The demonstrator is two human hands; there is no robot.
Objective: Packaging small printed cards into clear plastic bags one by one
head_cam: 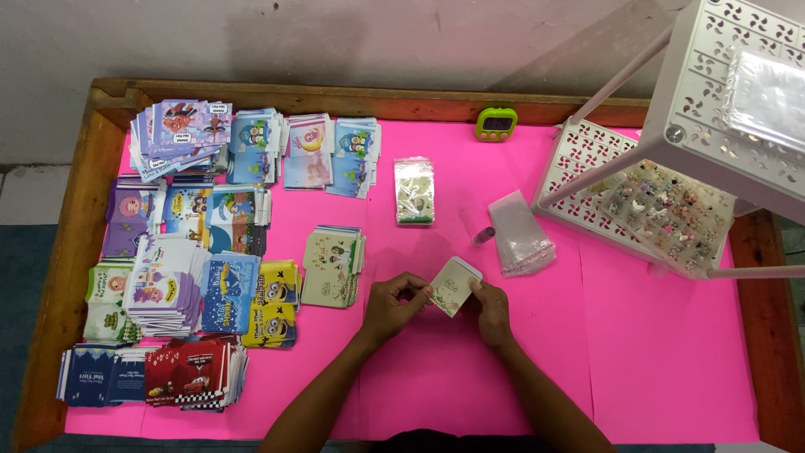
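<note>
both hands, left hand and right hand, pinch a small pale envelope over the pink table

Pale cream envelope held between left hand and right hand, above the pink table cover. Cream stack sits just left. Colourful stacks crowd the far left: purple, blue, yellow, red, navy. A wrapped greenish bundle lies behind, clear bags right, green timer at the back edge, screen dark.
</note>
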